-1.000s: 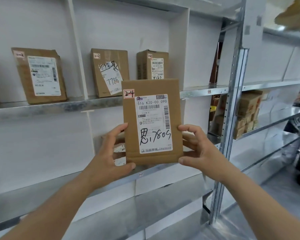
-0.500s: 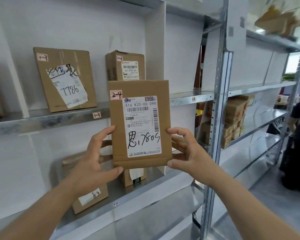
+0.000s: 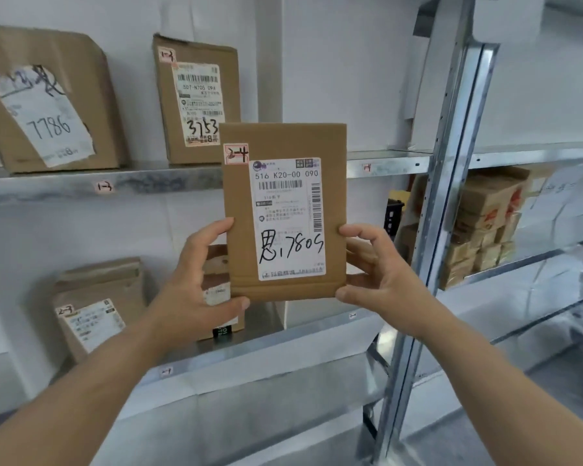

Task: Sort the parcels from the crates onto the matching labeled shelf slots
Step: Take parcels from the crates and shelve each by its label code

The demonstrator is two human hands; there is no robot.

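Both hands hold a flat brown parcel (image 3: 285,210) upright in front of the metal shelving. The left hand (image 3: 196,284) grips its lower left edge, thumb under the bottom corner; the right hand (image 3: 381,280) pinches the lower right edge, its fingers (image 3: 357,230) curled round the side. A small tag on the parcel reads 2-4. Behind the left fingers, on the lower shelf (image 3: 283,338), stands a small box (image 3: 216,284), with a box tagged 2-3 (image 3: 95,311) further left. Above the fingers, the upper shelf (image 3: 81,188) carries a box marked 7786 (image 3: 48,105) and a box marked 3753 (image 3: 196,99). Right of the fingers rises a steel upright (image 3: 431,230), with stacked cartons (image 3: 485,227) beyond it.
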